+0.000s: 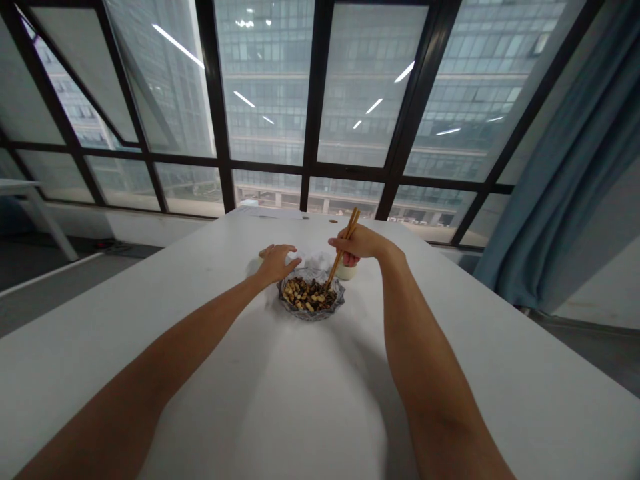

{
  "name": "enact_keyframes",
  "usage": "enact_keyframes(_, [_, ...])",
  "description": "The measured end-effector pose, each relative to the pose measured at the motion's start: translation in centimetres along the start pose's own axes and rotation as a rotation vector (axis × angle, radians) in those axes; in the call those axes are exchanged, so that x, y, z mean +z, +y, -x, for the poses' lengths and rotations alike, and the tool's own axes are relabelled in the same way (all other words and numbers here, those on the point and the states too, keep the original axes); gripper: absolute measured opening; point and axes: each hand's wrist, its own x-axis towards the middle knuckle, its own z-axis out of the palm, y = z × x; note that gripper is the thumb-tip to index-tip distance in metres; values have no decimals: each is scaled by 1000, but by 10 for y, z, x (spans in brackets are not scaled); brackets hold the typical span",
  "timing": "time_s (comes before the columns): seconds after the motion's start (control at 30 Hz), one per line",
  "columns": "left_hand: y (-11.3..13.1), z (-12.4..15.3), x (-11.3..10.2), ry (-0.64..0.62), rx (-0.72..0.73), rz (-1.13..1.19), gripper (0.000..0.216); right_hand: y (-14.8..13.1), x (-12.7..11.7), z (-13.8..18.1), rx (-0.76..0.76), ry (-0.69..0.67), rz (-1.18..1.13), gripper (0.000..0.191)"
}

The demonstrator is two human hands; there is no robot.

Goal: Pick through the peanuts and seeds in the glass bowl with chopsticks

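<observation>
While gripped in the right hand point(361, 244), two chopsticks point(343, 248) in one glass bowl point(311, 297); left hand point(276, 262) open on its rim, seemingly.

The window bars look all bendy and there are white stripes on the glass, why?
Head view: the wide lens curves the window bars toward the edges; the white stripes look like ceiling lights mirrored in the glass; soft shadows fall under both arms on the table.

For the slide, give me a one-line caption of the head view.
Right hand dips chopsticks into a glass bowl of mixed nuts on a white table; left hand rests at its rim.
</observation>
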Motion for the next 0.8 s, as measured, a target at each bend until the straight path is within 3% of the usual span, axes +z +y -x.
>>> enact_keyframes(0.17, [28, -29, 4, -190, -27, -100, 54, 1, -9, 7, -8, 96, -49, 39])
enact_keyframes(0.33, [60, -58, 20, -396, -108, -192, 77, 5, -18, 13, -83, 353, -86, 38])
enact_keyframes(0.57, [62, -72, 39, -336, -43, -134, 76, 18, -23, 12, -215, 544, -85, 43])
enact_keyframes(0.67, [50, -70, 40, -236, 137, 11, 86, 26, -25, 10, -212, 579, -58, 46])
enact_keyframes(0.8, [39, -65, 37, -133, 334, 125, 84, 31, -27, 9, -218, 578, -55, 50])
